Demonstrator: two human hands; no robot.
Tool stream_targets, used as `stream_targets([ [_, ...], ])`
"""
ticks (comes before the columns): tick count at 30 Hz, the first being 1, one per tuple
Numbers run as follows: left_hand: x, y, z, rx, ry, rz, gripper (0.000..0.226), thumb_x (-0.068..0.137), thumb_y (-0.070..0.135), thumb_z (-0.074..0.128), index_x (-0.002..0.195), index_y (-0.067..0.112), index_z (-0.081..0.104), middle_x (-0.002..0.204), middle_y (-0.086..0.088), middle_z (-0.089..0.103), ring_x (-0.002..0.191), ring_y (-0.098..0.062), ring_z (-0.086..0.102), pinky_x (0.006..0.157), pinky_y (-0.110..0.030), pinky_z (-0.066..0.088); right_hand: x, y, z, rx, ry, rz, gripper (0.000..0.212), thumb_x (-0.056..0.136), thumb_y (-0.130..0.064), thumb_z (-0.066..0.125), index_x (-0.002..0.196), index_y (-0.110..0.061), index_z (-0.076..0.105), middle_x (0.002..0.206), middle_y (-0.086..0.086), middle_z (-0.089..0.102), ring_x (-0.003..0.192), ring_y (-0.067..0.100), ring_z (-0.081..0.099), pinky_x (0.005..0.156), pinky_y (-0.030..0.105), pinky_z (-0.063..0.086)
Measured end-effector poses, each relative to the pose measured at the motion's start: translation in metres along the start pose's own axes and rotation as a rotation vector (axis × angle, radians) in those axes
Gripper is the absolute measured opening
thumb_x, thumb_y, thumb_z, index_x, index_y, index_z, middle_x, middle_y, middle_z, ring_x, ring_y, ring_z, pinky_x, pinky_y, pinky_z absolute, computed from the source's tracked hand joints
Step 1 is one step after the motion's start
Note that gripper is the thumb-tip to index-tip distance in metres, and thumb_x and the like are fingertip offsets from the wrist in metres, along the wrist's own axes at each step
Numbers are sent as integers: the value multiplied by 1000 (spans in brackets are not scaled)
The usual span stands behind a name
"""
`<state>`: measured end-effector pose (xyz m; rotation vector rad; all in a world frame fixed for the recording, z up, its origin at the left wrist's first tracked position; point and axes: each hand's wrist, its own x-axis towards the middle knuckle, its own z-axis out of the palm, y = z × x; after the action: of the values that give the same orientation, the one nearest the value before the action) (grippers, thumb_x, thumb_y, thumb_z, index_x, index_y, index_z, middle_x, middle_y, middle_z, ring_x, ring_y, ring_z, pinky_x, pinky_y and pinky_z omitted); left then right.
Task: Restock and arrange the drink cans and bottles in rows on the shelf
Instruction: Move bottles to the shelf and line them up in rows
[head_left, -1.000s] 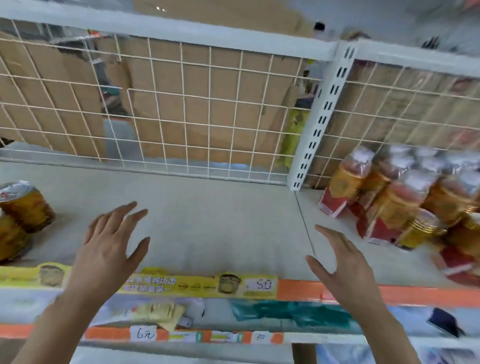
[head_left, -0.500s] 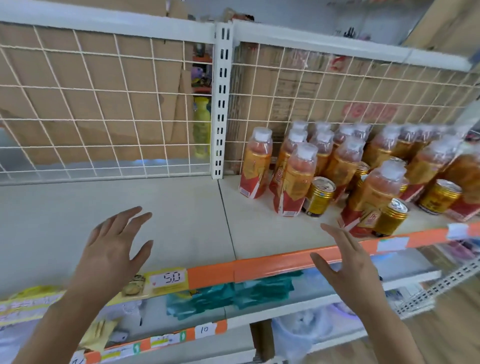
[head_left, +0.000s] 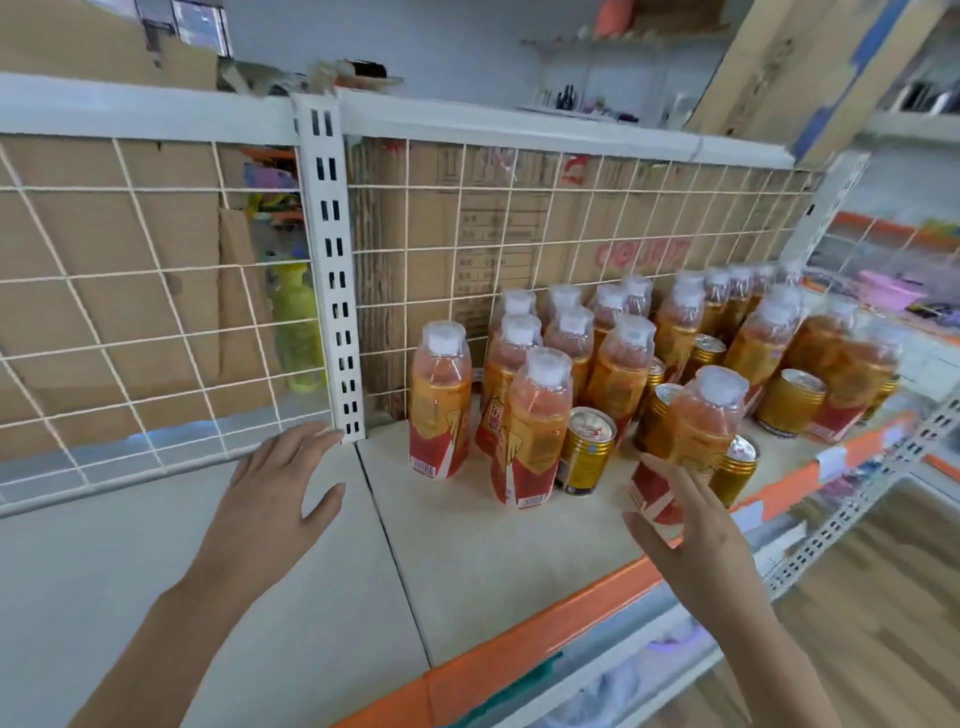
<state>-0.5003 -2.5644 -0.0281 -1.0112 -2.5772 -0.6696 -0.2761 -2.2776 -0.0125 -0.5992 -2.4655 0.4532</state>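
Several orange drink bottles with white caps stand mixed with gold cans on the right part of the pale shelf (head_left: 509, 566). The leftmost bottle (head_left: 440, 402) stands apart; a front bottle (head_left: 535, 431) has a gold can (head_left: 587, 451) beside it. My right hand (head_left: 691, 525) is open with fingers spread, just in front of the nearest bottle (head_left: 696, 436); touching or not, I cannot tell. My left hand (head_left: 270, 493) hovers open over the bare shelf board, fingertips near the white upright post (head_left: 332, 270).
White wire mesh (head_left: 156, 312) with cardboard behind it backs the shelf. An orange price strip (head_left: 519, 654) runs along the front edge. Lower shelves and a wooden floor show at the bottom right. A pink tub (head_left: 888, 291) sits far right.
My view has swung right, bringing the bottles and cans to the middle. Both open hands have moved forward; the right one now reaches the nearest bottle.
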Motion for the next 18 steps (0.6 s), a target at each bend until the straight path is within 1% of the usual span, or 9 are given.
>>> stream_targets([
  [4,42,4,17,-117,-43,52,50,86,25,63,133,17,49,137,1,47,122,-23,46,102,-41,35,26,-15,15,72,16,1,52,83,-25,68,131,-22,47,119,-11,52,107,16,55,78,23,41],
  [6,62,9,25,-208,-50,55,53,88,30,60,137,18,43,139,-1,45,124,-21,44,102,-37,35,40,-25,23,106,9,-1,58,84,-35,63,136,-23,41,126,-11,50,116,14,52,84,21,42],
  [8,79,15,33,-280,-66,44,63,86,42,58,140,19,37,143,-2,42,128,-19,40,102,-34,34,53,-37,30,136,-1,21,69,81,-49,53,141,-23,32,138,-6,46,123,13,48,91,24,42],
  [10,94,21,40,-358,-101,25,78,79,56,53,143,20,29,146,-1,38,131,-18,38,102,-35,35,66,-47,38,183,-4,26,76,77,-58,47,143,-26,27,141,-5,44,125,12,47,95,30,44],
  [12,106,28,49,-454,-137,5,88,71,62,53,144,22,25,147,0,36,130,-14,38,101,-35,38,78,-54,47,209,-9,52,79,75,-61,51,143,-28,25,142,-7,42,125,13,47,96,36,48],
  [14,113,36,58,-564,-175,-25,90,66,59,59,142,25,25,143,1,42,123,-8,41,96,-31,39,88,-56,57,198,-8,110,82,75,-56,61,142,-28,24,142,-6,43,126,15,47,95,38,50],
  [16,117,44,70,-671,-179,-91,91,63,54,68,138,26,27,136,1,47,119,-11,47,92,-30,42,93,-56,67,209,9,145,85,72,-50,70,141,-28,24,138,-5,47,123,17,50,91,33,50],
  [18,118,50,82,-730,-128,-161,90,63,45,78,135,23,29,129,1,51,115,-16,51,87,-29,44,95,-56,76,250,23,148,87,70,-47,74,138,-30,22,133,-5,50,119,18,52,85,26,47],
])
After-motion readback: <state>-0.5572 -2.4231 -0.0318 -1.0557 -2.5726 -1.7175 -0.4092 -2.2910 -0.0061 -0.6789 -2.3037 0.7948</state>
